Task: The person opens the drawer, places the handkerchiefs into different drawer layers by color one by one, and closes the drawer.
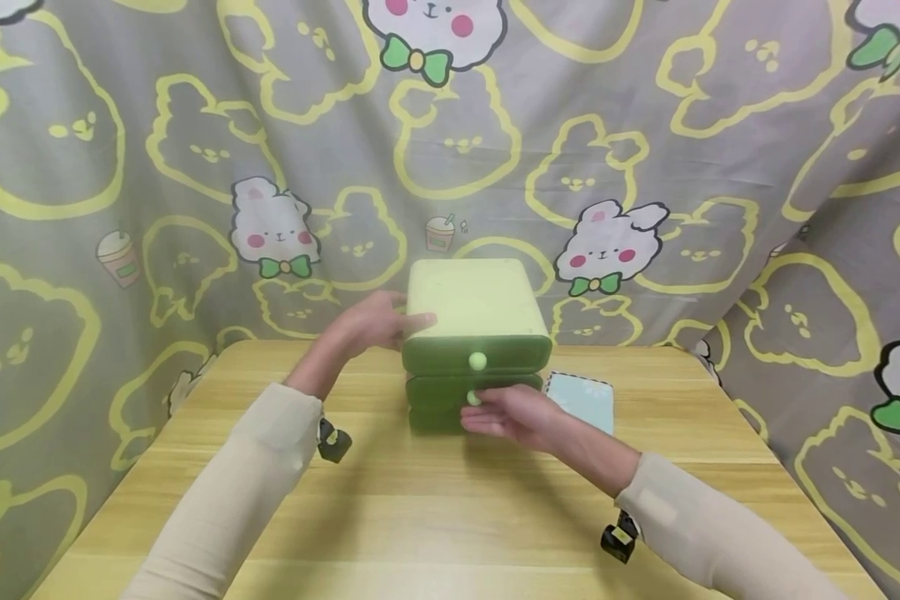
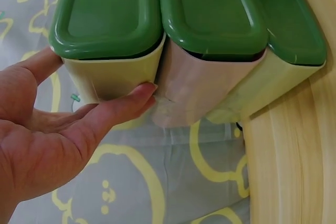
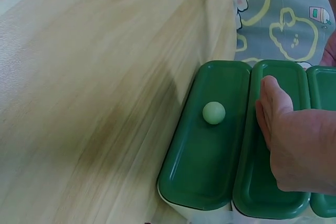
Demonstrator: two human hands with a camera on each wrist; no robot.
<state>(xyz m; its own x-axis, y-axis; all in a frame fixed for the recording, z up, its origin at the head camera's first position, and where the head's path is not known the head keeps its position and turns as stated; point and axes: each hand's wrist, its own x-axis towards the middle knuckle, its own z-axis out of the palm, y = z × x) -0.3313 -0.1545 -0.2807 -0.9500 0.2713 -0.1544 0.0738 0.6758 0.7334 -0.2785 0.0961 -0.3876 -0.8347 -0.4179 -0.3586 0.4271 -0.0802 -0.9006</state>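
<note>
A small chest of drawers (image 1: 474, 298) with a pale yellow-green top and three green drawer fronts stands on the table. My left hand (image 1: 375, 321) is at its upper left edge, one digit lying on the top and the others against the side. In the left wrist view, fairly straight fingers (image 2: 123, 100) touch the upper drawer's casing. My right hand (image 1: 521, 414) pinches the round pale knob (image 1: 474, 398) of the middle drawer (image 3: 270, 192); the right wrist view hides that knob behind the hand. The top knob (image 1: 477, 361) and bottom knob (image 3: 213, 113) are untouched.
A light blue patterned card or pad (image 1: 583, 402) lies on the wooden table (image 1: 420, 517), just right of the chest. Behind it hangs a grey curtain (image 1: 330, 167) with cartoon bears. Small black devices (image 1: 334, 442) hang at both wrists.
</note>
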